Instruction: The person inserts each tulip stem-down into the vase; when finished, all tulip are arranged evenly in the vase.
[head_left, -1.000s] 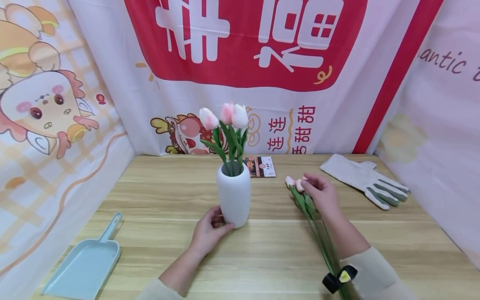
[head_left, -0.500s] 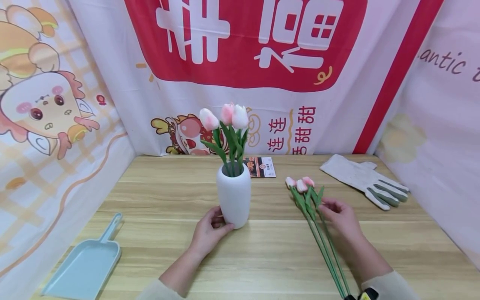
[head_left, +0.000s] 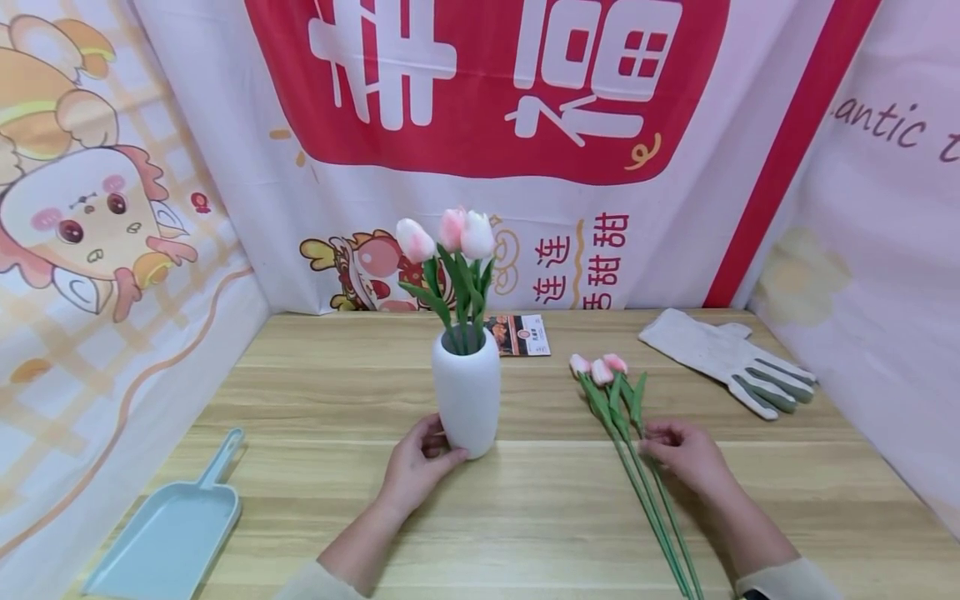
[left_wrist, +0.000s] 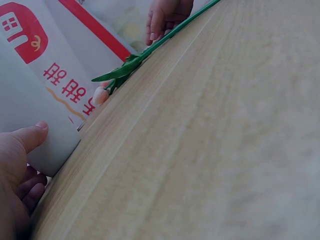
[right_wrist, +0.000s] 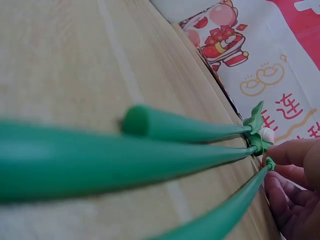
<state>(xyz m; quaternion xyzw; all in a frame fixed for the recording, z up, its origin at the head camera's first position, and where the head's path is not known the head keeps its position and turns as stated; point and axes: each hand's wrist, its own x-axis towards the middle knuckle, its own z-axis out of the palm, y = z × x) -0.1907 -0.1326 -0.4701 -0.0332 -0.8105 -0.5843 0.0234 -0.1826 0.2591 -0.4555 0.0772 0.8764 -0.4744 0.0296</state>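
A white vase (head_left: 467, 404) stands upright on the wooden table with three pink-and-white artificial tulips (head_left: 453, 235) in it. My left hand (head_left: 416, 467) grips the vase low down, its thumb on the near side and fingers curled behind; the left wrist view shows this thumb (left_wrist: 34, 136) against the wall. Three more tulips (head_left: 600, 371) lie to the right, their green stems (head_left: 651, 508) running towards me. At the rightmost stem, just below its leaf, my right hand (head_left: 686, 454) pinches with thumb and fingertips. The right wrist view shows the fingers (right_wrist: 292, 152) there, partly hidden by stems.
A light blue dustpan (head_left: 168, 533) lies at the table's left. Towards the back right is a white-and-grey work glove (head_left: 731, 358). A small printed card (head_left: 528, 335) lies behind the vase. Printed cloths (head_left: 480, 158) hang around the table.
My right hand has come away from the lying tulip heads and moved down towards me along the rightmost stem, uncovering the blossoms. The left hand and vase have stayed in place.
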